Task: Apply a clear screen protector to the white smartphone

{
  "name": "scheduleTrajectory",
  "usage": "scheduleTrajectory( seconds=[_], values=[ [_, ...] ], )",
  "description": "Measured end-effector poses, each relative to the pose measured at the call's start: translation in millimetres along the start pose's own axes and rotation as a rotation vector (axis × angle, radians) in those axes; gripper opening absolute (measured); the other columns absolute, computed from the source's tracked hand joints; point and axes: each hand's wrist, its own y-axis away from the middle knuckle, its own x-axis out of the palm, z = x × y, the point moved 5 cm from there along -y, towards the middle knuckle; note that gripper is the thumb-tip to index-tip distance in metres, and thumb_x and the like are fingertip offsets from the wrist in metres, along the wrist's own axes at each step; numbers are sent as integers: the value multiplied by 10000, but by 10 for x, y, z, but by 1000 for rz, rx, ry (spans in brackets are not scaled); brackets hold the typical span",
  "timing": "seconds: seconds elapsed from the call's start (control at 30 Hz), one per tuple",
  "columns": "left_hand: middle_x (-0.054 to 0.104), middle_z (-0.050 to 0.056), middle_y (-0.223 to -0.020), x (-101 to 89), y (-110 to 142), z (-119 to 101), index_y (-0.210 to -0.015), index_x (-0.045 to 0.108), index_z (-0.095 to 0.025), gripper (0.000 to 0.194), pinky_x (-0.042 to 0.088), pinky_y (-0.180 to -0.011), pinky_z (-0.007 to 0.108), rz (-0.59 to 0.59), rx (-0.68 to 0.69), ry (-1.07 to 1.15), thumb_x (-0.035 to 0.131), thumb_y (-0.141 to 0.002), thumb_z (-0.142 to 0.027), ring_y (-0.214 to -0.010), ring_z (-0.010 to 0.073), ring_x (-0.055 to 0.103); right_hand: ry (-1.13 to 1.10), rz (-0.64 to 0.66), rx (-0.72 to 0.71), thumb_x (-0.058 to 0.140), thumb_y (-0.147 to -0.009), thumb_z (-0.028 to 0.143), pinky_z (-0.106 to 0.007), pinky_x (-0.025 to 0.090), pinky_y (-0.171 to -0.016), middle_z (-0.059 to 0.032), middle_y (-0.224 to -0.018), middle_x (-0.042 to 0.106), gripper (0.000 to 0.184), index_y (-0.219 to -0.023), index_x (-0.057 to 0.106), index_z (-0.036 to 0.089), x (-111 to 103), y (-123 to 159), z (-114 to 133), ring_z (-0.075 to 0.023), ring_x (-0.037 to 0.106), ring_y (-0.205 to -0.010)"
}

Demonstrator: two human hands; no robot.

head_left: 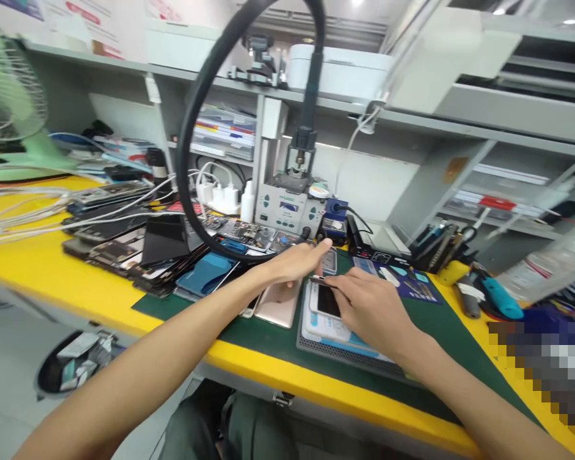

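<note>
Working close together over a white phone (320,301), two bare hands meet at its upper edge in the head camera view. The phone lies face up on a blue-and-white packet (342,330), on the green mat (429,319) that covers part of a yellow worktop (52,275).

The step in hand looks like fine fingertip handling of a narrow dark piece (320,280) at the phone's top end; whether it is separate from the phone is too small to tell. From this position, careful work seems to call for a light, level pinch and a steady phone, since the packet beneath could slide.

The right hand (370,297) appears to pinch the dark piece between thumb and fingers. Its forearm slants in from the lower right, palm turned down, fingers pointing left across the phone's screen.

The left hand (301,260) reaches from the lower left on a long, nearly straight forearm, above a rose-gold phone (278,305). Its thumb is raised and one finger points down near the dark piece's far end; whether it grips anything cannot be told.
</note>
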Motion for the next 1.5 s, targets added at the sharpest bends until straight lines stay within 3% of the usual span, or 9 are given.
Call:
scheduleTrajectory(
  seconds=[0.23,0.33,0.47,0.6,0.8,0.87,1.07,1.2,1.5],
  values=[
    [352,-9,-451,-4,-20,24,-694,692,-198,814,390,-412,294,-19,-44,-31,276,-899,-867,-423,176,425,-27,180,28,495,-925,59,-356,435,-732,-87,-858,746,233,-990,709,124,140,-24,11,-239,609,-844],
    [380,-3,-420,24,-10,18,-609,602,-213,779,396,-450,298,-4,-70,-40,298,-889,-874,-427,179,438,-70,152,73,474,-946,97,-361,439,-766,-115,-965,748,241,-1045,693,114,49,-7,-106,-250,610,-904],
    [447,33,-352,59,48,-27,-446,447,-212,818,466,-615,328,41,-61,-96,231,-928,-836,-399,165,466,-400,194,219,522,-913,119,-314,459,-788,-91,-1123,756,326,-1203,664,162,-140,53,-324,-227,649,-983],
    [567,-37,-421,36,54,-6,-697,687,-235,698,402,-540,293,75,-120,-39,346,-932,-797,-396,142,488,-661,364,288,562,-890,135,-274,424,-668,-67,-1010,751,327,-1198,669,159,-169,111,-472,-194,644,-846],
    [630,-8,-482,23,47,42,-874,710,-216,693,360,-455,278,167,-197,37,372,-902,-820,-376,153,496,-831,431,357,566,-875,168,-261,350,-546,26,-712,590,67,-928,603,184,-117,157,-578,-132,501,-601],
    [635,10,-499,36,72,18,-964,699,-181,706,374,-440,273,188,-209,64,415,-886,-823,-382,167,506,-881,449,342,565,-874,189,-260,335,-531,35,-711,553,6,-877,561,192,-113,160,-599,-121,470,-588],
    [639,31,-508,70,145,-118,-1013,663,-117,800,385,-438,253,184,-208,59,393,-881,-858,-385,166,510,-856,553,412,653,-812,190,-249,392,-612,-19,-900,670,108,-915,655,159,-85,206,-818,-138,575,-741],
    [634,12,-504,83,158,-155,-1013,676,-117,800,371,-439,238,182,-215,65,369,-902,-848,-376,147,506,-833,618,451,709,-806,339,-254,351,-551,8,-791,631,187,-849,653,165,-57,281,-968,-133,544,-679],
    [660,79,-510,74,153,-128,-1008,712,-88,837,442,-402,263,202,-137,19,381,-895,-847,-369,186,578,-834,712,510,696,-835,381,-258,389,-618,-16,-866,704,251,-920,709,146,-76,291,-973,-158,596,-748]
  ],
)
